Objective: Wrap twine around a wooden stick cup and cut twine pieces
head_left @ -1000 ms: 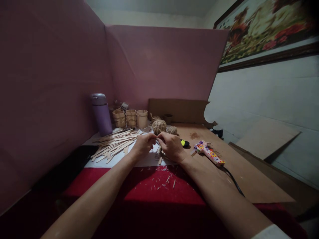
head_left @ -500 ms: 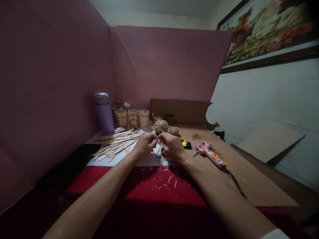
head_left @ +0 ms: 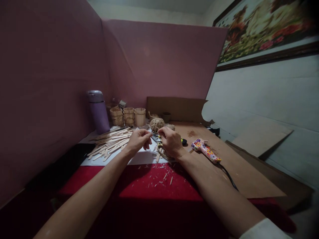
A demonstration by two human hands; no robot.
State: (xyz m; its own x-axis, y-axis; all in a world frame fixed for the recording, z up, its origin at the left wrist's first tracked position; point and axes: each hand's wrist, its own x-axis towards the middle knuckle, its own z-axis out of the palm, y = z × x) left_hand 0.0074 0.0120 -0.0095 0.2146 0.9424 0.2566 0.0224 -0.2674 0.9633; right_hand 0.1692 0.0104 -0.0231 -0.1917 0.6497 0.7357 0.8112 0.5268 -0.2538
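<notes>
Scissors (head_left: 159,146), yellowish-handled, partly hidden

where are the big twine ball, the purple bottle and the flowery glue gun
Big twine ball (head_left: 157,125): head view, on the middle of its wound strands.
Purple bottle (head_left: 99,115): head view, on the body, below the lid.
Flowery glue gun (head_left: 206,151): head view, on the patterned casing.

Red cloth (head_left: 138,189) covers the table, shavings (head_left: 171,181) strewn toward its near edge; white paper (head_left: 141,158) spreads left of centre, purple flask (head_left: 99,116) standing by the far left corner, brown board (head_left: 249,177) stretching toward the near right corner!
</notes>
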